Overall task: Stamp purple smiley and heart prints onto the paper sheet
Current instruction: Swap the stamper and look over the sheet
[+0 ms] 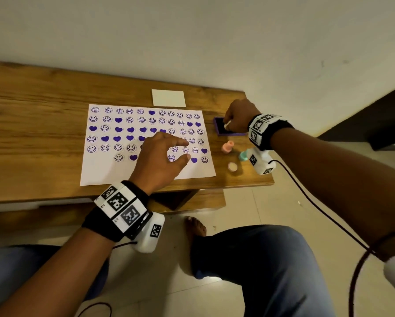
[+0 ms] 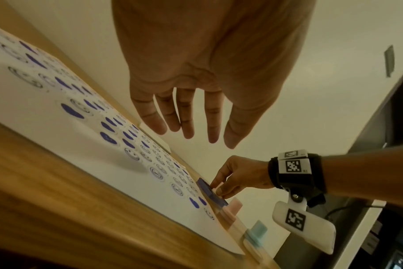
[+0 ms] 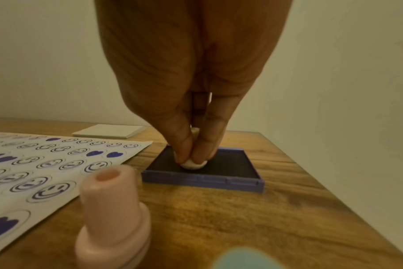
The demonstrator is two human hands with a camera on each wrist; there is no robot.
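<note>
— Head view: the right hand is seen over the purple ink pad, but is a grip shown?

— Only in the right wrist view: a white stamp is pinched between thumb and fingertips, its base pressed on the pad's dark surface.

— And the left hand?

— Fingers are spread loosely above the paper sheet; nothing is held. Purple smileys and hearts are printed beneath it. A pink stamp is stood just beside the right hand.

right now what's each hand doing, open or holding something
Left hand: open, fingers spread above the paper sheet, holding nothing.
Right hand: fingers pinching a small white stamp down on the purple ink pad.
</note>
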